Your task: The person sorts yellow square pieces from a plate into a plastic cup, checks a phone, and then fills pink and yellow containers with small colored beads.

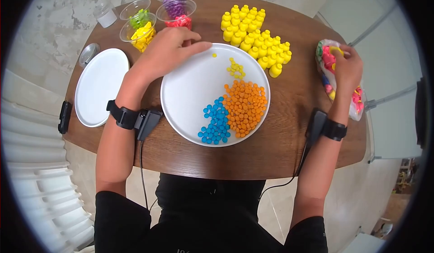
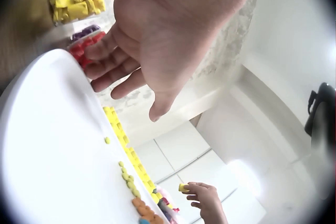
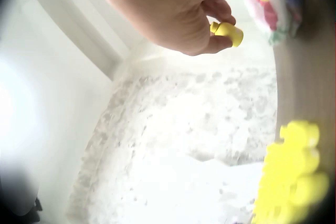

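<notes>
The right hand [image 1: 349, 69] pinches a small yellow bottle [image 3: 229, 33] between thumb and fingers, held above a clear bag of coloured pieces [image 1: 329, 67]. Over the upper left rim of the large white plate [image 1: 185, 99] hovers the left hand [image 1: 165, 54], palm down with fingers loosely extended and nothing held; in the left wrist view its fingers [image 2: 128, 79] are apart. On that plate lie orange candies [image 1: 245, 106], blue candies [image 1: 216, 124] and a few yellow-green ones [image 1: 235, 69].
Rows of yellow bottles [image 1: 255, 38] stand behind the plate. Cups with yellow pieces [image 1: 143, 35], green, red and purple pieces [image 1: 174, 6] are at the back left. A second white plate [image 1: 101, 88] lies left, beside a black object [image 1: 64, 117] at the table edge.
</notes>
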Available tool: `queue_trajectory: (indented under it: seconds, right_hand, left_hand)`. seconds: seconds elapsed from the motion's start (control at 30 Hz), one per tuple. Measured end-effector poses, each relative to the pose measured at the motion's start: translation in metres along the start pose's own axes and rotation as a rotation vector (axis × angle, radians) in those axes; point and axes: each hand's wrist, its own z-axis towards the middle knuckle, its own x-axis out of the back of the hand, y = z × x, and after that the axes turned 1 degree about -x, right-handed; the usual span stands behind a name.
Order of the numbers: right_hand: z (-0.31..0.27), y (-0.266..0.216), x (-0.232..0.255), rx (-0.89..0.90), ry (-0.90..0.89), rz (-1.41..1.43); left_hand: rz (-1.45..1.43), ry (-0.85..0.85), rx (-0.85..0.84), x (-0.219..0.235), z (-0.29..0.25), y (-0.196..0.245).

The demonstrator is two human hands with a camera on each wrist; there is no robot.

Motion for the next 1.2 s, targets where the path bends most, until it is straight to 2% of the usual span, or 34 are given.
queue_trajectory:
  seconds: [0.07,0.13,0.2,0.27,0.3,0.33,0.4,0.47,0.53,0.57,0.63,0.77,0.83,0.97,1.07,1.13,1.17,1.2]
  right_hand:
    - [0.018,0.037,-0.005,-0.025,-0.019,-0.061]
    - [0.022,0.054,-0.007,-0.12,-0.026,-0.226]
    - [0.016,0.052,-0.009,-0.157,-0.015,-0.241]
    - [0.013,0.045,-0.011,-0.084,0.164,-0.179]
    - [0.006,0.033,-0.009,0.075,0.336,-0.193]
    - [0.002,0.02,-0.005,0.075,0.341,-0.199]
    - [-0.008,-0.008,0.001,0.11,0.015,0.286]
    - [-0.025,-0.028,-0.003,0.192,-0.343,0.315]
    - [-0.045,-0.042,-0.013,0.257,-0.555,0.397]
    - [-0.053,-0.05,-0.011,0.253,-0.555,0.393]
    - [-0.065,-0.066,-0.002,0.288,-0.754,0.25]
    - [-0.076,-0.071,-0.008,0.33,-0.768,0.188]
    - [-0.077,-0.064,-0.016,0.406,-0.746,0.174]
    - [-0.071,-0.061,-0.016,0.377,-0.778,0.203]
    - [-0.069,-0.065,-0.013,0.314,-0.729,0.276]
    - [-0.069,-0.071,-0.007,0.191,-0.704,0.521]
    - [-0.072,-0.077,-0.003,0.196,-0.708,0.523]
    - [-0.079,-0.085,0.0,0.123,-0.764,0.674]
  left_hand:
    - [0.208,0.011,-0.183,-0.011,-0.001,-0.003]
    - [0.238,-0.039,-0.143,-0.01,-0.006,0.011]
    - [0.287,0.017,-0.219,-0.011,-0.011,0.024]
    - [0.283,-0.061,-0.213,-0.012,-0.014,0.033]
    - [0.291,-0.127,-0.19,-0.014,-0.015,0.035]
    - [0.287,-0.126,-0.196,-0.017,-0.016,0.036]
    - [0.333,-0.136,-0.243,-0.021,-0.021,0.034]
    - [0.376,-0.148,-0.229,-0.023,-0.024,0.036]
    - [0.412,-0.17,-0.219,-0.025,-0.027,0.037]
    - [0.406,-0.18,-0.236,-0.026,-0.028,0.038]
    - [0.393,-0.188,-0.257,-0.028,-0.027,0.041]
    - [0.398,-0.236,-0.262,-0.029,-0.028,0.046]
    - [0.392,-0.247,-0.269,-0.033,-0.029,0.047]
    - [0.219,-0.239,-0.271,-0.038,-0.031,0.051]
    - [0.115,-0.193,-0.255,-0.04,-0.029,0.049]
    - [0.089,-0.145,-0.26,-0.042,-0.024,0.043]
    - [0.014,-0.085,-0.298,-0.044,-0.022,0.041]
    - [-0.06,-0.027,-0.336,-0.045,-0.02,0.039]
